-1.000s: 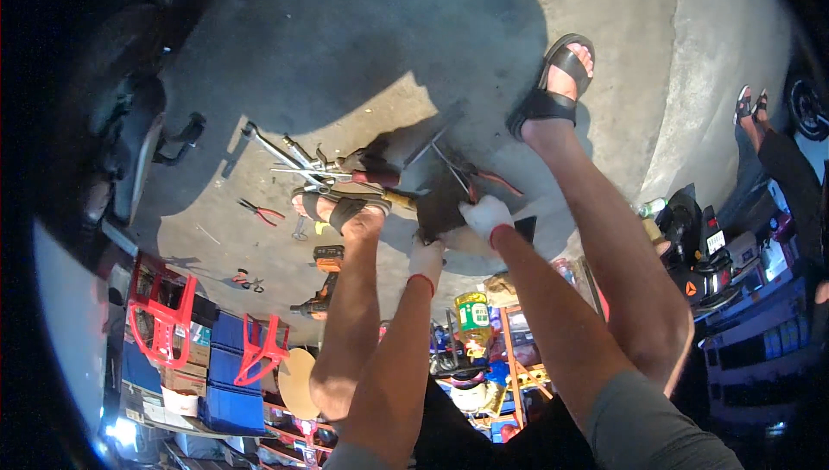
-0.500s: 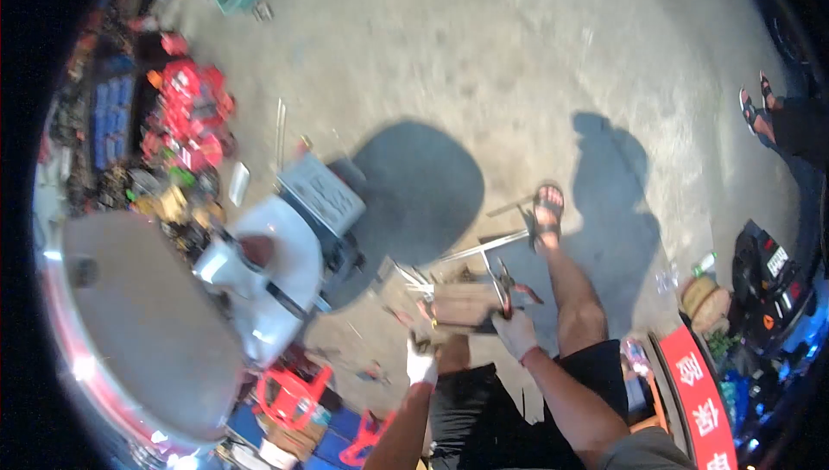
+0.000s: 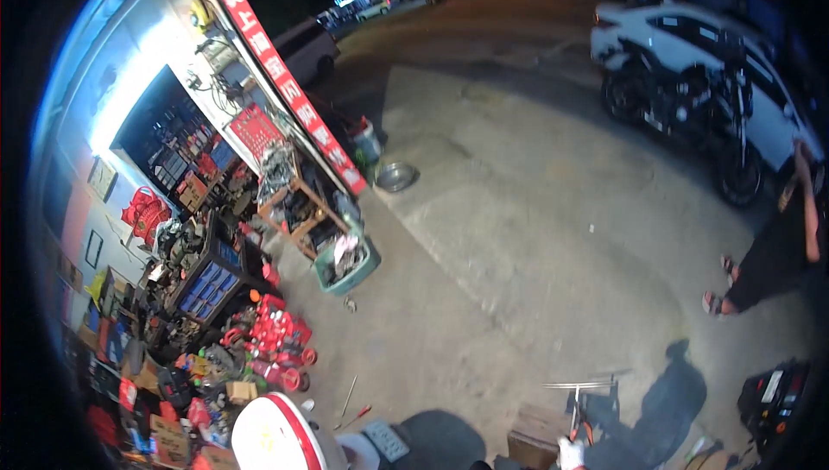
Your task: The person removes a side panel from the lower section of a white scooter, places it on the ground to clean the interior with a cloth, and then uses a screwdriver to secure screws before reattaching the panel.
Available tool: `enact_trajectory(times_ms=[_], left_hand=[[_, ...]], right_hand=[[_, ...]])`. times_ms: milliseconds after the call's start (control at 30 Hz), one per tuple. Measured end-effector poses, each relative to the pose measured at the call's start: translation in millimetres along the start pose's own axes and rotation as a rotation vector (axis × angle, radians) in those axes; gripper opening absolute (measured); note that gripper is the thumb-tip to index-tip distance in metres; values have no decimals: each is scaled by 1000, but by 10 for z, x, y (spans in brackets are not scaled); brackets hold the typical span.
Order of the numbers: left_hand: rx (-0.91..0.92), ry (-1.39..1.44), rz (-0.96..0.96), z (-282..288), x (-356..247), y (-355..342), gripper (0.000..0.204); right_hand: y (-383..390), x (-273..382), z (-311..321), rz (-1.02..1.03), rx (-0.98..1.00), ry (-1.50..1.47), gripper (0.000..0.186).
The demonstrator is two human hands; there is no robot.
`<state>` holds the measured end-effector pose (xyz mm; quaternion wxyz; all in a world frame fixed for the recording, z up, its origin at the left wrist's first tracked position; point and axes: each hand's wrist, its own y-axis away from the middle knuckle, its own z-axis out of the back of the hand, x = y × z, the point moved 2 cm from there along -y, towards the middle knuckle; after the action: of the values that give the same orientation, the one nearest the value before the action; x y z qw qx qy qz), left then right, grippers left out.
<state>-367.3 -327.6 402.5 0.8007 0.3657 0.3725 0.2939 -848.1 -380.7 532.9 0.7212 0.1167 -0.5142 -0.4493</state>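
R hand blurry, fingers indist.

A brown block lies beside a red-handled tool.

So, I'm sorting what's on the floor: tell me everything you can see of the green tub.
The green tub is open-topped and roughly rectangular, with plastic-looking walls. It sits upright on the concrete floor beside a wooden rack; whether the two touch is unclear. Inside lie a pale pinkish, cloth-like bundle and darker things too indistinct to name.
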Motion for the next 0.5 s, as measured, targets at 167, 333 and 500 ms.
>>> enact_trajectory(times_ms=[167, 333, 500], left_hand=[[-105, -546, -394, 163, -922, -488, 27], [-114, -226, -257, 285, -2088, -1318, 29], [-179, -364, -216, 1282, -2519, -2103, 37]], right_hand=[[-445, 66, 423, -79, -93, 124, 64], [-1609, -933, 531, -340, -199, 51, 53], [-2037, 1347, -314, -219, -161, 104, 52]])
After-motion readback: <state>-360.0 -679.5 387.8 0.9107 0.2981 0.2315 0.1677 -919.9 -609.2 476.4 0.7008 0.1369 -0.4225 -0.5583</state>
